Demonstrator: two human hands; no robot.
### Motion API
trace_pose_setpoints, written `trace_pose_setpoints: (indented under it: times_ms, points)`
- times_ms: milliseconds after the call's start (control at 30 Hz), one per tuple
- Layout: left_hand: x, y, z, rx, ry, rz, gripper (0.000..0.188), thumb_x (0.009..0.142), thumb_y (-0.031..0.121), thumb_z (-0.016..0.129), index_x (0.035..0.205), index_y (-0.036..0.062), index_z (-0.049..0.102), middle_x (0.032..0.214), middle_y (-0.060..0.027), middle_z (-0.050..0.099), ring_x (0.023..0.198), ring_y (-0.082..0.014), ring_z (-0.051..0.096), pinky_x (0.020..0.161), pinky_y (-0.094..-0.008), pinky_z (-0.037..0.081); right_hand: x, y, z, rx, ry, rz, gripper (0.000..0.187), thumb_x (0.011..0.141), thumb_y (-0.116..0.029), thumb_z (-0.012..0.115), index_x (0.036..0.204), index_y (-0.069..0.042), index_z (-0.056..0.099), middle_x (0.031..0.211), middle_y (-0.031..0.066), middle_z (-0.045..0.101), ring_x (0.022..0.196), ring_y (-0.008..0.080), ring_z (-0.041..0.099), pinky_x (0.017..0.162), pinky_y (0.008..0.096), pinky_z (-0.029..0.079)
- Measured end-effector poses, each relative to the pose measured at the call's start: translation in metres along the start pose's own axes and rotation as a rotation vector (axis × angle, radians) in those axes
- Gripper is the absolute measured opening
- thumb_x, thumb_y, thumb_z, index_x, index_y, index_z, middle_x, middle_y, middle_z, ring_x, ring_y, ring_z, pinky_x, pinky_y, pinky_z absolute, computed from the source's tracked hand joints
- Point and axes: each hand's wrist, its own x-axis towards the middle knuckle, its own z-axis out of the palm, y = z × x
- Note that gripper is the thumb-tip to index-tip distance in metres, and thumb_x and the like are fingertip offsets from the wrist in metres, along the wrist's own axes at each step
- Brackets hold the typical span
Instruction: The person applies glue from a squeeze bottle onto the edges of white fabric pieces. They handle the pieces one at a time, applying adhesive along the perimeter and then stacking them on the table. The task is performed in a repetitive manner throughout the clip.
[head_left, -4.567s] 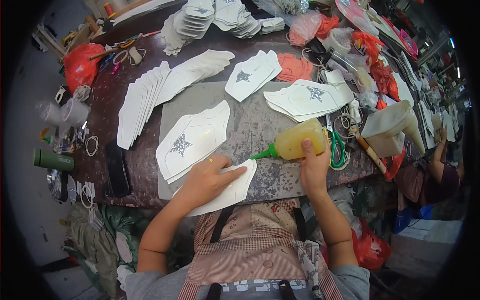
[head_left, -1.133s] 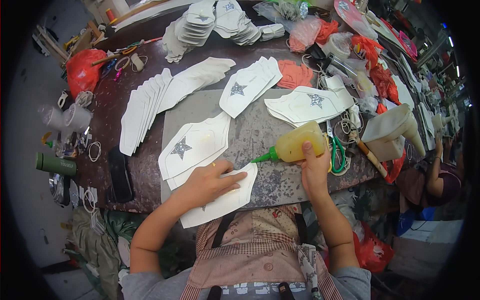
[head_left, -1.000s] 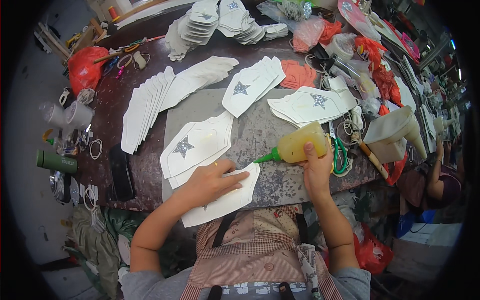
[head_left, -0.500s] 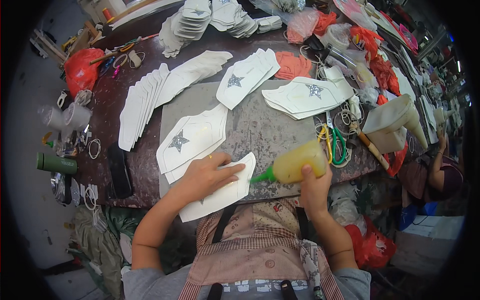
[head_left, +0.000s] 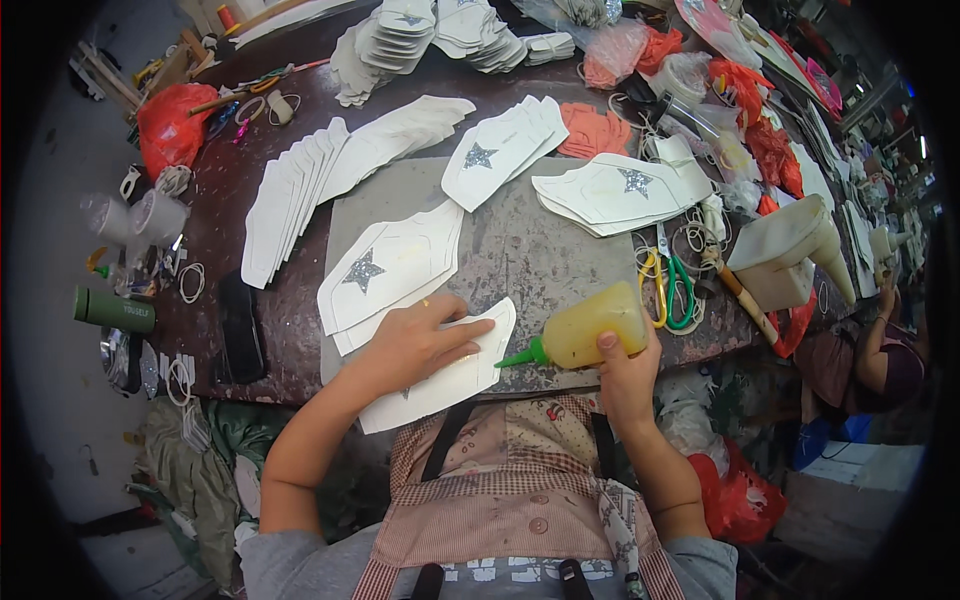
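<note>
Left fingers (head_left: 474, 331), slightly spread, press white star-marked flat panel (head_left: 455, 385); right fingers (head_left: 608, 342) grip yellow plastic squeeze bottle (head_left: 590, 318) right of panel. I'd squeeze evenly.

1) At your far left you have a green tumbler (head_left: 115, 311), with a white cylinder (head_left: 160, 222) beyond it
2) A dark, flat case (head_left: 239, 330) lies to your left on the table (head_left: 212, 240)
3) Farther off on that side sits a red plastic bag (head_left: 170, 132)
4) To your right, scissors (head_left: 675, 262) with green and yellow handles lie near a whitish container (head_left: 785, 242)
5) Farther right you have a co-worker (head_left: 888, 360)
</note>
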Motion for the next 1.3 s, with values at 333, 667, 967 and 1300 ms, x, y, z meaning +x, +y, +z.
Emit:
trace_pose_setpoints:
  times_ms: [333,667,967,1300]
  points:
    - [0.114,-0.034,-0.072,-0.304,0.358,-0.148,0.042,0.085,0.012,0.07,0.127,0.0091,0.066,0.1,-0.0054,0.068,0.085,-0.0128,0.057,0.077,-0.0293,0.048,0.028,0.023,-0.045,0.653,0.024,0.129,0.062,0.096,-0.049,0.057,0.14,-0.007,0.043,0.132,0.0095,0.056,0.119,0.0278,0.058,0.1,0.046,0.05]
    - [0.18,-0.128,-0.016,0.108,0.654,-0.054,0.042,0.084,0.016,0.073,0.122,0.0049,0.062,0.114,-0.0143,0.063,0.107,-0.0331,0.057,0.091,-0.0405,0.046,0.032,0.025,-0.039,0.772,0.064,0.13,0.055,0.097,-0.043,0.058,0.138,-0.009,0.044,0.131,0.0085,0.056,0.119,0.0265,0.058,0.099,0.0465,0.051]
    - [0.002,-0.046,-0.013,0.366,0.293,-0.29,0.048,0.083,0.031,0.073,0.121,0.0043,0.061,0.125,-0.0139,0.06,0.116,-0.0331,0.054,0.098,-0.0462,0.042,0.031,0.027,-0.038,0.694,0.076,0.137,0.058,0.098,-0.048,0.055,0.139,-0.009,0.045,0.132,0.0098,0.057,0.119,0.0286,0.059,0.097,0.0475,0.052]
    - [0.012,-0.077,-0.031,0.3,0.175,-0.322,0.054,0.081,0.032,0.076,0.123,0.0022,0.058,0.13,-0.0145,0.056,0.118,-0.0323,0.052,0.099,-0.0409,0.04,0.024,0.02,-0.034,0.623,0.052,0.067,0.055,0.098,-0.044,0.057,0.139,-0.009,0.043,0.129,0.0105,0.057,0.117,0.0268,0.06,0.093,0.0452,0.055]
